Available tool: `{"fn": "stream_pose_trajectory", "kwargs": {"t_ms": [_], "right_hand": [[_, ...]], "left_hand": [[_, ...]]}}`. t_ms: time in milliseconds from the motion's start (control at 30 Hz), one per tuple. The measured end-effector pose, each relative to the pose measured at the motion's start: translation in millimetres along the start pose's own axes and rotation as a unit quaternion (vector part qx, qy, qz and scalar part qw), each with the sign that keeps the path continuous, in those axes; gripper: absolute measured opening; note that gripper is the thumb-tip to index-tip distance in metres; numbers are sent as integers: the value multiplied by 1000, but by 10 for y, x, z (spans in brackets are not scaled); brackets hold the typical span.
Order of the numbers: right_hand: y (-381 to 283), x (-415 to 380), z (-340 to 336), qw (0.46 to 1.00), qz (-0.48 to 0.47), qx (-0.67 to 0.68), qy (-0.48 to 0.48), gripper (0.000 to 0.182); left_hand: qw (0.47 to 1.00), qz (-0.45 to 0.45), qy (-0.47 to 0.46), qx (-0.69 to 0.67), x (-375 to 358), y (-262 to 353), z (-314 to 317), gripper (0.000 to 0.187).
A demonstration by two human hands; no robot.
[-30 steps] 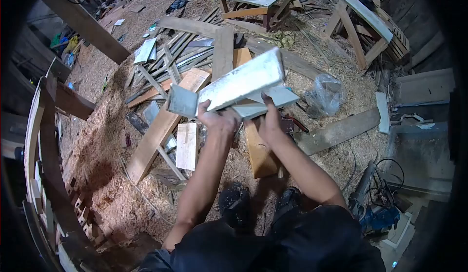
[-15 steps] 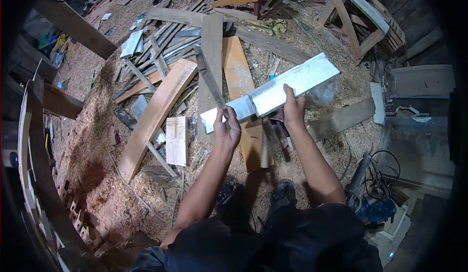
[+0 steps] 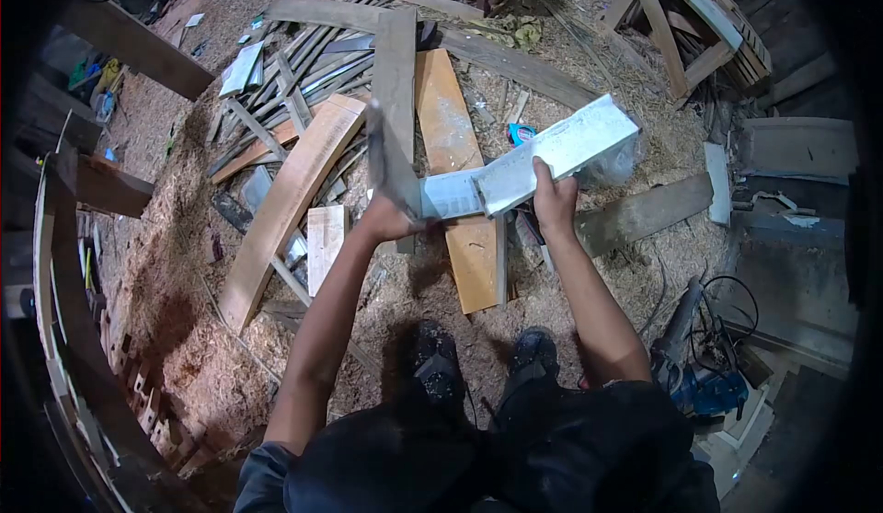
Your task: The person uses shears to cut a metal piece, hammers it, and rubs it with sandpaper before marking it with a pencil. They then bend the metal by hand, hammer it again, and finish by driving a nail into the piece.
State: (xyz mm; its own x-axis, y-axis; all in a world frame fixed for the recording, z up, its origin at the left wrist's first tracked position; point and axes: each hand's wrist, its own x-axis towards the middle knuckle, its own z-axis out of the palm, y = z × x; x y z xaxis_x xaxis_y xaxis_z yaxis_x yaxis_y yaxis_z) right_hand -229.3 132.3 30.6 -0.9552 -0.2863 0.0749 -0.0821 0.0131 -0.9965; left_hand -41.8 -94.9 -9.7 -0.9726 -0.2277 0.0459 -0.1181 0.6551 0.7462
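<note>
My right hand (image 3: 556, 205) grips a pale wooden block (image 3: 566, 149), thumb on its upper face and fingers underneath. The block slants up to the right and steps down to a thinner section (image 3: 451, 195) on its left. My left hand (image 3: 391, 219) is closed around the lower end of a long, flat, dark strip (image 3: 388, 159) at the block's left end. Blurred and tilted, the strip points away from me; its kind does not show clearly. Beneath the block lies an orange-brown plank (image 3: 446, 113). A blue tape measure (image 3: 521, 134) shows just behind it.
Wood shavings cover the floor around my shoes (image 3: 437, 361). A curved plank (image 3: 294, 209) and a short pale board (image 3: 326, 242) lie left, near a pile of thin strips (image 3: 322, 71). A blue power tool (image 3: 708, 391) with a cable sits at right; a wooden stand (image 3: 681, 34) is behind.
My left hand has shifted left and turned, swinging the flat strip so a broader face shows. The block stays in my right hand, almost in place. The blue tape measure shows more fully.
</note>
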Motion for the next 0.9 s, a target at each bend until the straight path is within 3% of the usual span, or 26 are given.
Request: {"fn": "stream_pose_trajectory", "kwargs": {"t_ms": [33,67,167,267,333,433,467,567,633,733,900], "right_hand": [[-10,2,9,999,-28,-20,-9,29],[-19,-12,-3,996,-51,-72,-16,26],[-187,-45,31,979,-146,-117,-84,25],[-361,-64,190,959,-233,-123,-104,22],[-453,-90,230,950,-230,-154,-146,21],[-360,-53,299,920,-315,-160,-171,26],[-245,-67,287,925,-278,-152,-212,32],[-8,-200,287,938,-249,-156,-185,32],[139,-191,257,934,-254,-158,-195,34],[173,-193,254,950,-194,-136,-204,32],[206,-167,248,945,-223,-139,-193,31]], "left_hand": [[998,-20,-46,-27,44,106,-50,91],[998,-2,4,-55,45,223,-75,81],[999,-19,33,-15,42,212,-3,77],[997,-66,-14,-27,72,387,-37,78],[996,-60,11,-72,63,422,24,82],[990,-72,33,-115,50,321,209,90],[988,-80,39,-125,46,235,296,93],[992,-77,83,-55,81,119,395,104],[993,-55,57,-85,116,2,442,119],[998,-17,63,-5,74,-57,423,116],[998,-21,51,11,98,16,375,109]]}}
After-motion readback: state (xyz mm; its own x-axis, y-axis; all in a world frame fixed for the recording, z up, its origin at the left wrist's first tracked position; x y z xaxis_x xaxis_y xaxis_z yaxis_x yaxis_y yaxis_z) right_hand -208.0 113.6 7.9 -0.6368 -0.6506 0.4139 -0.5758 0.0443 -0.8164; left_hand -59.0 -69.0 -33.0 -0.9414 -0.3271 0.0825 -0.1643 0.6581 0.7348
